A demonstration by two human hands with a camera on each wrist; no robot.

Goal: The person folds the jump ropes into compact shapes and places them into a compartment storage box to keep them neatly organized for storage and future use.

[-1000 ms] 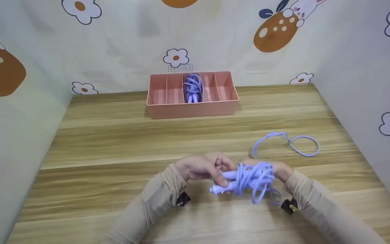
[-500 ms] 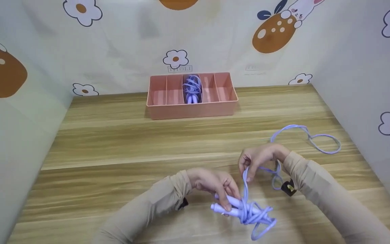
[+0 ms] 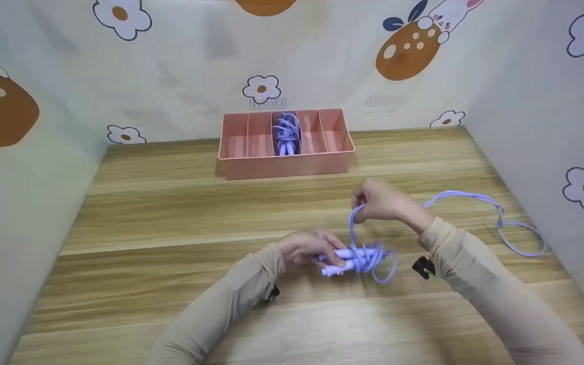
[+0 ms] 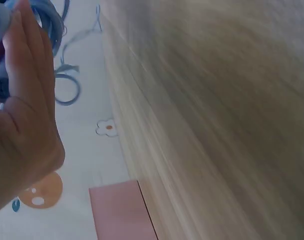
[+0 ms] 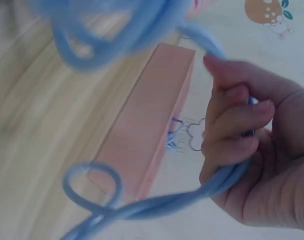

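Observation:
My left hand (image 3: pixel 309 247) grips the two lavender handles of a jump rope (image 3: pixel 368 259) side by side, with cord wound in loose turns around them. Above and to the right, my right hand (image 3: pixel 379 201) pinches the doubled cord, which rises from the wound bundle. In the right wrist view, the cord (image 5: pixel 161 204) runs through the curled fingers and out below them. The loose tail (image 3: pixel 467 194) trails off to the right, ending in a loop. In the left wrist view, the handle ends show at the top left corner beside the fingers.
A pink divided box (image 3: pixel 287 166) stands at the back of the wooden table (image 3: pixel 160 218). Its middle compartment holds another wound lavender jump rope (image 3: pixel 287 133). Patterned walls (image 3: pixel 180 71) enclose the table at the back and both sides.
My right hand went from behind the bundle up and away, drawing out the cord. The bundle dipped toward me, then rose again in my left hand. The loose tail shifted right.

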